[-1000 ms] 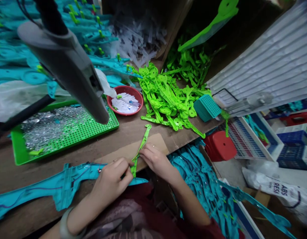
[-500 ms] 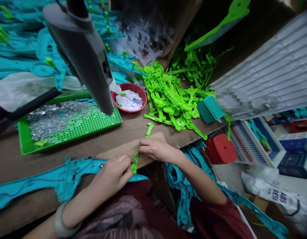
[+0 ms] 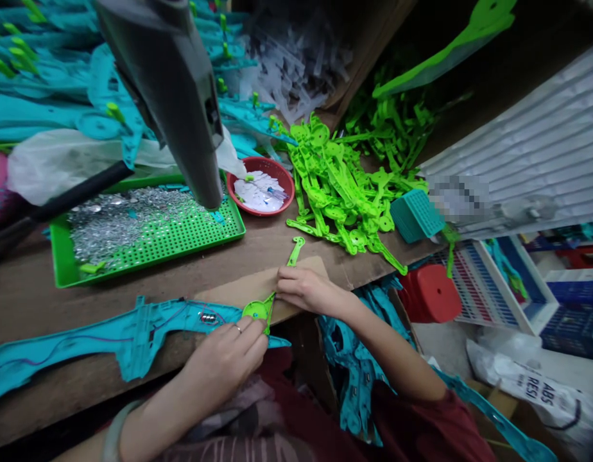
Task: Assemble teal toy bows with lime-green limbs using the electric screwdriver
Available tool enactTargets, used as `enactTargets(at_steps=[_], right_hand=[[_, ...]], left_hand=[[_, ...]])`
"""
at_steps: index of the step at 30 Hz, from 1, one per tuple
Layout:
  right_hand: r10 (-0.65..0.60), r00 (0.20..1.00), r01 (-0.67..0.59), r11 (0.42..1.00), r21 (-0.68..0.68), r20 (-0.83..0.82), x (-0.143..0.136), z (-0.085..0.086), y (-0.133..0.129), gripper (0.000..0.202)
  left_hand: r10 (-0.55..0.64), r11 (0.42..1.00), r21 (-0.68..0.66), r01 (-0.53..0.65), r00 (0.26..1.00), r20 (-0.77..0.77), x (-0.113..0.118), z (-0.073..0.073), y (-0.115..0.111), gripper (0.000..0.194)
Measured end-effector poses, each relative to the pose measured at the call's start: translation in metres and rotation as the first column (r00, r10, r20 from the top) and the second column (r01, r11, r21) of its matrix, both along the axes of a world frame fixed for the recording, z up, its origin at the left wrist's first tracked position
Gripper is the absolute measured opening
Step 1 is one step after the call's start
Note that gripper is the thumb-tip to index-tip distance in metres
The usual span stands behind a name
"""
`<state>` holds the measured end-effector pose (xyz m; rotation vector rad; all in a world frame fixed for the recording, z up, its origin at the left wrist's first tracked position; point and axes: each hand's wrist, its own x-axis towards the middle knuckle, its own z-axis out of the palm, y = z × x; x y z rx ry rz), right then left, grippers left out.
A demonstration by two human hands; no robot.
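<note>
Head view shows the left hand [image 3: 233, 351] pinching a green part [image 3: 256, 310] by its round end and the right hand [image 3: 307, 290] gripping further along, apparently to steady it over the cardboard strip [image 3: 241, 287] and teal shell [image 3: 138, 337], though the grip hides whether it is one piece.

Left hand [image 3: 239, 353], ring on finger, grips green part [image 3: 254, 310] by its round end; right hand [image 3: 303, 292] pinches it farther up, hooked green end poking out beyond the fingers. Cardboard strip [image 3: 229, 289] under the right hand. Long blue part [image 3: 128, 343] with wires lies to the left. Behind: green tray [image 3: 60, 266] of small metal bits, red bowl [image 3: 289, 194] of white pieces, heaped green parts [image 3: 337, 186], teal basket [image 3: 418, 216].
</note>
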<state>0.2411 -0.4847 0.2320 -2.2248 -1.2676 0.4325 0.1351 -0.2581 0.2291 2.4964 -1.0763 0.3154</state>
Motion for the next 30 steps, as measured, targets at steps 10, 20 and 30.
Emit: enactTargets(at_steps=[10,20,30], right_hand=[[-0.015,1.000,0.016,0.991,0.134,-0.006,-0.004,-0.013,-0.013,0.025],[-0.213,0.975,0.203,0.969,0.143,0.059,-0.030,-0.026,-0.008,0.024],[-0.458,0.887,0.431,0.867,0.251,0.058,-0.045,-0.014,-0.003,0.024]], left_hand=[[0.241,0.961,0.134,-0.242,0.970,0.023,0.010,0.015,-0.018,0.029],[0.245,0.953,0.171,-0.249,0.968,0.046,0.011,-0.006,-0.025,0.021],[0.266,0.934,0.230,-0.272,0.962,0.057,0.017,0.003,-0.024,0.021]])
